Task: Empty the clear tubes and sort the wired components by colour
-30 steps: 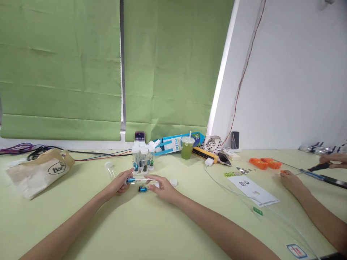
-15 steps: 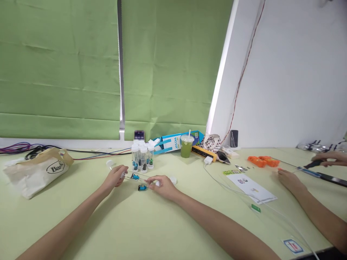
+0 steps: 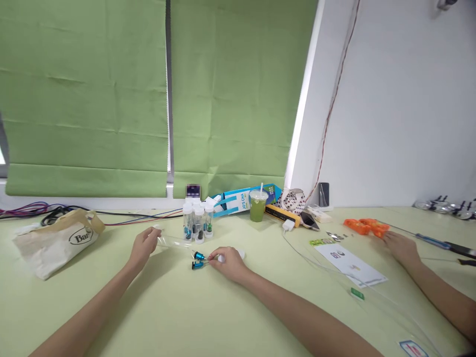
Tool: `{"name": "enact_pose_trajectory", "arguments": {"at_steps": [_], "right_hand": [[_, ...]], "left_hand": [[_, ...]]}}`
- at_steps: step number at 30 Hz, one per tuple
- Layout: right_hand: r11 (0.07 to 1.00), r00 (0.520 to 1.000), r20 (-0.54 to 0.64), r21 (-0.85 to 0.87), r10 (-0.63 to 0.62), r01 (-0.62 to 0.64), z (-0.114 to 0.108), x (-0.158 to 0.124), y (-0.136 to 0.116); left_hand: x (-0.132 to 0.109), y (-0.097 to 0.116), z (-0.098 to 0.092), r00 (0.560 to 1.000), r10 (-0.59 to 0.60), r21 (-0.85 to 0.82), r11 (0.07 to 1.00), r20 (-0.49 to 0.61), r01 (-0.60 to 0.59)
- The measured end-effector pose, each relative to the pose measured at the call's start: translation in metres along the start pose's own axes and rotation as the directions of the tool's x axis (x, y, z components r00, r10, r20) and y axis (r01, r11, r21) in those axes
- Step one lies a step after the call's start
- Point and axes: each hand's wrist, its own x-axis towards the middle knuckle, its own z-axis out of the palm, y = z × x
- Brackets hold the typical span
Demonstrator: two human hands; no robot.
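Observation:
My left hand [image 3: 145,246] is closed around the left end of a clear plastic tube [image 3: 175,243], which lies nearly level above the table. A white cap shows at that end, by the fingers. My right hand [image 3: 228,263] pinches the thin metal shaft of a small blue piece [image 3: 199,256] with a dark end. A second blue piece [image 3: 197,266] is just below it; whether the fingers hold this one too, I cannot tell. Behind my hands stand several clear tubes [image 3: 199,224] with white caps and small coloured parts inside. A white cap [image 3: 241,254] is partly hidden behind my right hand.
A cloth bag [image 3: 55,243] lies at left. Behind are a green drink cup [image 3: 258,206], a blue-and-white carton [image 3: 232,202] and a yellow power strip [image 3: 281,216]. A white cable runs right past a printed sheet [image 3: 347,265]. Another person's hand [image 3: 403,249] touches orange parts [image 3: 366,226].
My left hand has drawn left with the tube, away from my right hand. Both blue pieces now lie together at my right fingertips. The other person's tool-holding hand has left the view.

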Motion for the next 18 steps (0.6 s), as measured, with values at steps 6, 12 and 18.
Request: {"name": "enact_pose_trajectory", "arguments": {"at_steps": [6,12,18], "right_hand": [[0.997,0.991,-0.131,-0.07,-0.034,0.024,-0.016,0.005,-0.004],[0.888,0.929,-0.364,-0.403,0.068,-0.223,-0.028,0.016,0.018],[0.867,0.926,-0.348,-0.405,0.149,-0.291,-0.028,0.021,0.048]], "left_hand": [[0.007,-0.019,-0.004,0.986,0.034,0.049,0.998,-0.164,-0.026],[0.01,-0.031,-0.002,0.981,0.053,0.243,0.97,-0.186,-0.006],[0.015,-0.038,-0.01,0.944,0.028,0.317,0.945,-0.328,0.082]]}}
